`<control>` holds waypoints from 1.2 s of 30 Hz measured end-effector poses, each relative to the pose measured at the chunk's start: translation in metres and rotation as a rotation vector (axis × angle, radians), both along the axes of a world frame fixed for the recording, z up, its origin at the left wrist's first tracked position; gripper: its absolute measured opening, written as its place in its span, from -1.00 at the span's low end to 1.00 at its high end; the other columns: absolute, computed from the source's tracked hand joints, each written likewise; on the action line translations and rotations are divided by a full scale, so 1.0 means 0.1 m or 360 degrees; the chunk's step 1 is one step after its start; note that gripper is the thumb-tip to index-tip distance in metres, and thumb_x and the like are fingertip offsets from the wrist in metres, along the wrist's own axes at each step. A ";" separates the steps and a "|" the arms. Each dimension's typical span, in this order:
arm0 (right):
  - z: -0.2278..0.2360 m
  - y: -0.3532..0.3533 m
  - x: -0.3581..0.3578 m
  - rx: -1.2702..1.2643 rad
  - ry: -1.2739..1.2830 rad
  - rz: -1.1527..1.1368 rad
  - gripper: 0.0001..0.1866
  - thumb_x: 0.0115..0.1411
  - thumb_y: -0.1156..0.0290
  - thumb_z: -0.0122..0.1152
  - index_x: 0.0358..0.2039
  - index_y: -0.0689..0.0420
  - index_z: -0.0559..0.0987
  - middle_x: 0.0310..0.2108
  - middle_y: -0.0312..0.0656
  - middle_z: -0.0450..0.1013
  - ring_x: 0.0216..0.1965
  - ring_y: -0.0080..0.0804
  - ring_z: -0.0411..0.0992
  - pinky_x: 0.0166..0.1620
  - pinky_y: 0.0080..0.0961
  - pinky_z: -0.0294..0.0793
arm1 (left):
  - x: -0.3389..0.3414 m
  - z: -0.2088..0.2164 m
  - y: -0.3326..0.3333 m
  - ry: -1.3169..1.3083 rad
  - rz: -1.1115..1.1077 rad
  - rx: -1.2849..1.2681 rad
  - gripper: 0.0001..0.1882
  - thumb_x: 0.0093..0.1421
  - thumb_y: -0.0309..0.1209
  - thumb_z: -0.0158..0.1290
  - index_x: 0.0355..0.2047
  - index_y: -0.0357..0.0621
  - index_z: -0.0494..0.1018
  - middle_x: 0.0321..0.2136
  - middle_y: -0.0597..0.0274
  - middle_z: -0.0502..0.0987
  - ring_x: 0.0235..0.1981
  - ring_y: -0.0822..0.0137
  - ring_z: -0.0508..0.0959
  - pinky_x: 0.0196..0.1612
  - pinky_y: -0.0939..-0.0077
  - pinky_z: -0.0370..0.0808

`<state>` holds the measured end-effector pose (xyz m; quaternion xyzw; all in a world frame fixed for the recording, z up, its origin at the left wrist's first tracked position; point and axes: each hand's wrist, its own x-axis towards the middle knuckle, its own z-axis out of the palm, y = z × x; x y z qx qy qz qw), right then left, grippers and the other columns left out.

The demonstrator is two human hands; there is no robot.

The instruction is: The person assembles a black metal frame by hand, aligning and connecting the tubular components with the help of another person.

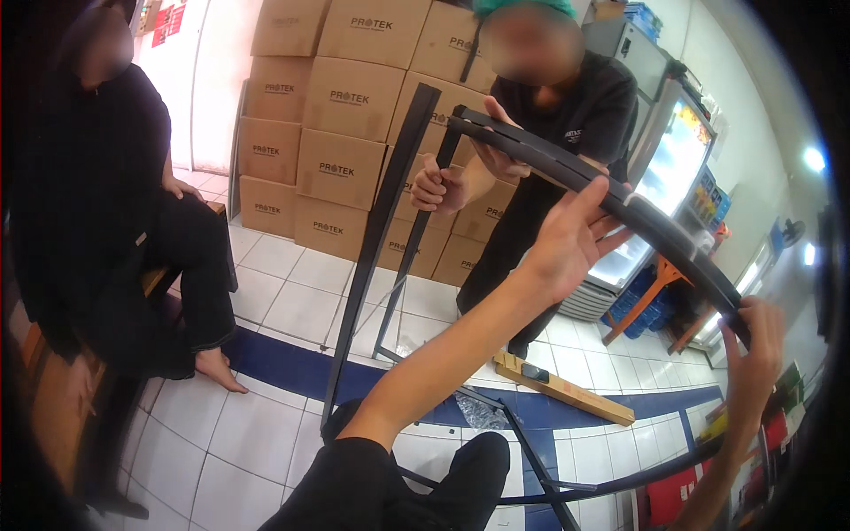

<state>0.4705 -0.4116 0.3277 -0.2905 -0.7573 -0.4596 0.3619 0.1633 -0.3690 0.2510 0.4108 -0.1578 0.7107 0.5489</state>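
Observation:
A long black metal bar point(553, 163) slants across the upper middle, its far end joined to a thin black upright. My left hand point(571, 237) holds it near the middle, thumb against its side and fingers partly behind it. Around its near end at the right, my right hand point(758, 343) is closed. A whitish strip point(662, 221) lies along the bar between my hands. Facing me, a co-worker supports the far part with one hand point(503, 155) and grips the upright with the other hand point(440, 186). Another black bar point(376, 239) stands tilted to the left.
Stacked cardboard boxes point(345, 168) line the back. On the tiled floor lie a long narrow carton point(567, 389) with a dark phone-like object point(535, 373), clear plastic point(481, 410) and black frame pieces point(531, 451). Another person point(106, 195) sits left; a glass-door fridge point(668, 159) stands right.

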 end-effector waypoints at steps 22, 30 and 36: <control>-0.22 -0.04 0.22 -0.0078 -0.0037 0.0091 -0.61 0.03 0.58 0.43 -0.13 0.16 0.48 0.01 -0.05 0.49 -0.07 -0.07 0.57 -0.05 -0.20 0.56 | -0.08 -0.12 -0.26 0.0097 0.0011 0.0203 -0.46 0.31 -0.49 -0.05 0.29 -0.09 0.12 0.29 -0.10 0.23 0.20 0.16 0.44 0.30 0.23 0.42; -0.32 -0.14 0.33 0.0077 -0.0141 0.0019 -0.59 0.01 0.70 0.39 -0.13 0.16 0.47 0.03 0.00 0.47 -0.08 -0.12 0.58 -0.12 -0.32 0.68 | -0.06 -0.10 -0.30 0.0305 0.0027 0.0102 -0.39 0.36 -0.41 -0.02 0.36 -0.06 0.03 0.27 -0.08 0.28 0.20 0.13 0.45 0.25 0.26 0.48; -0.40 -0.14 0.39 -0.0208 0.0039 0.0105 -0.57 0.04 0.77 0.33 -0.09 0.15 0.47 0.05 0.02 0.45 -0.07 -0.09 0.57 -0.10 -0.31 0.68 | -0.25 -0.15 -0.47 0.0928 0.0250 -0.0366 -0.40 0.33 -0.24 0.12 0.26 -0.27 0.21 0.14 -0.06 0.43 0.10 0.12 0.54 0.08 0.29 0.58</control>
